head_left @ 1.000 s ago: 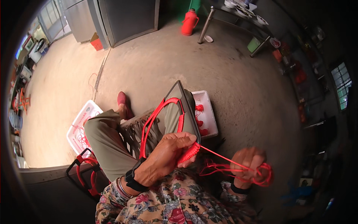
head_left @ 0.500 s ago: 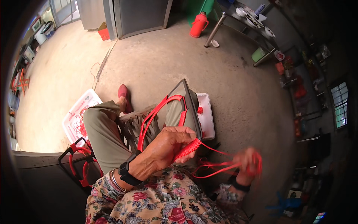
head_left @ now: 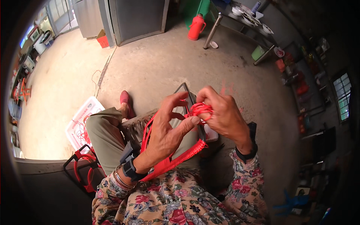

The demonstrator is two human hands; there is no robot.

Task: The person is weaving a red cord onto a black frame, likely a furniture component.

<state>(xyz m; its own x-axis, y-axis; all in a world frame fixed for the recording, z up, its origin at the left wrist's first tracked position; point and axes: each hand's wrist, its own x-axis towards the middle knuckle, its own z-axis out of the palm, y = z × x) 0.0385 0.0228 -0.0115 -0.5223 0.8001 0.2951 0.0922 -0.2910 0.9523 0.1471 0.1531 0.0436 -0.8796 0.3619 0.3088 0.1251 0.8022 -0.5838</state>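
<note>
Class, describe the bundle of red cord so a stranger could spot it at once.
Start at the floral shirt along the bottom and follow its right sleeve up to the right hand. The bundle of red cord is held in that hand, beside the left hand. Unlike the tight, ridged red band below, it is a loose clump of thin loops.

concrete floor [head_left: 157, 63], brighter at left; metal-legged table [head_left: 212, 32] upper right; gridded window [head_left: 342, 95] far right

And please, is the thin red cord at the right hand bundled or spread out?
Bundled: the thin red cord shows as several overlapping loops, gathered in the right hand.
</note>
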